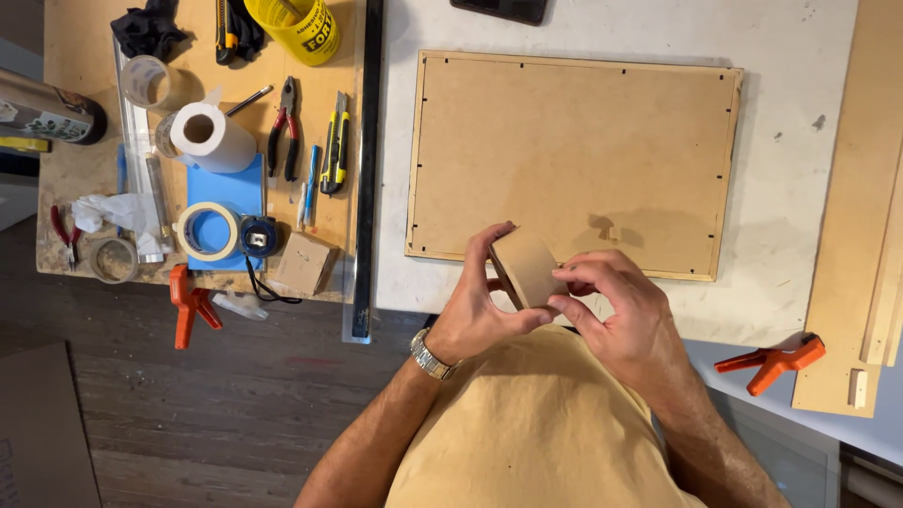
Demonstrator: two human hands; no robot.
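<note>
Brown tape roll [525, 266] in both hands.
My left hand [473, 310] and right hand [616, 315] clamped it above the framed board [574, 160]; no tape applied yet.

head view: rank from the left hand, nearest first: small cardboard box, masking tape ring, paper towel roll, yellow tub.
From the left hand:
1. Small cardboard box, just to its left on the side board's near edge.
2. Masking tape ring, further left on the blue pad.
3. Paper towel roll, beyond the tape.
4. Yellow tub, at the board's far edge.
</note>
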